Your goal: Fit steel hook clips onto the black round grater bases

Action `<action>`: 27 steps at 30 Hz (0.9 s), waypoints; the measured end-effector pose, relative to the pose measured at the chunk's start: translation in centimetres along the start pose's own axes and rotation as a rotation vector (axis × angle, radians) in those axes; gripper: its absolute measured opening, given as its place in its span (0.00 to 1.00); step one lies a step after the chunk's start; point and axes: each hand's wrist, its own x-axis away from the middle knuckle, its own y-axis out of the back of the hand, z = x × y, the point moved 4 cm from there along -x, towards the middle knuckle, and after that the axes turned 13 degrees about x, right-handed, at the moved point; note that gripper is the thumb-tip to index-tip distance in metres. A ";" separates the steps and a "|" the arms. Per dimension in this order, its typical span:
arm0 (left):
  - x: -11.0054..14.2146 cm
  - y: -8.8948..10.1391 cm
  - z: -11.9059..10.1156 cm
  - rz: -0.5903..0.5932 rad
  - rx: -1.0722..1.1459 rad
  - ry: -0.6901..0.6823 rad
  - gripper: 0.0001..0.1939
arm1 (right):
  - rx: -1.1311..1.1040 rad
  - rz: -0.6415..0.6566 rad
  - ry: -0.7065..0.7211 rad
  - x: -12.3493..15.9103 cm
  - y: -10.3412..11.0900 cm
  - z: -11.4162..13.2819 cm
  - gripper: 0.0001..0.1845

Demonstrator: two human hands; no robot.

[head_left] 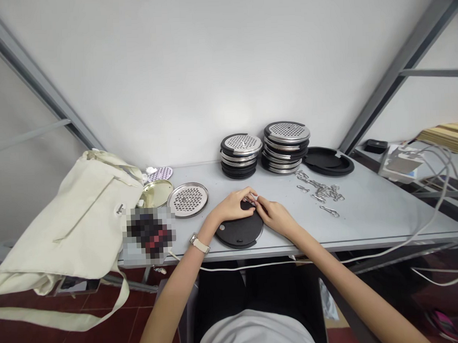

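A round black disc (240, 232) lies flat near the table's front edge, with a small slot by its near rim. My left hand (235, 204) arches over its far left part, fingers closed together at the far rim. From the other side my right hand (274, 215) meets it, thumb and fingers pinched at the same spot. Something small and shiny may be between the fingertips, but I cannot make it out. Right of the hands lies a loose pile of metal snap hooks (326, 192). A round metal grater plate (188, 199) rests to the left.
Two stacks of black-rimmed grater discs (241, 156) (287, 146) stand against the wall. Beside them is a black round tray (328, 162). A cream bag (75, 218) covers the table's left end, near a gold lid (156, 194). A white cable (406, 239) runs along the front edge.
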 end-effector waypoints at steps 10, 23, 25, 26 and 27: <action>-0.2 0.0 0.1 0.007 -0.045 -0.043 0.18 | 0.015 -0.003 0.006 0.0 -0.1 -0.1 0.14; 0.0 0.0 0.0 0.008 0.039 0.006 0.18 | 0.044 0.007 -0.014 0.0 0.1 0.1 0.14; 0.0 -0.1 0.1 0.009 0.049 0.009 0.18 | 0.048 0.006 -0.019 0.0 0.1 0.1 0.13; 0.0 -0.1 0.1 0.012 0.053 0.010 0.18 | 0.050 0.007 -0.020 0.0 0.1 0.1 0.13; 0.0 -0.1 0.2 0.015 0.057 0.011 0.19 | 0.052 0.007 -0.020 0.0 0.1 0.1 0.13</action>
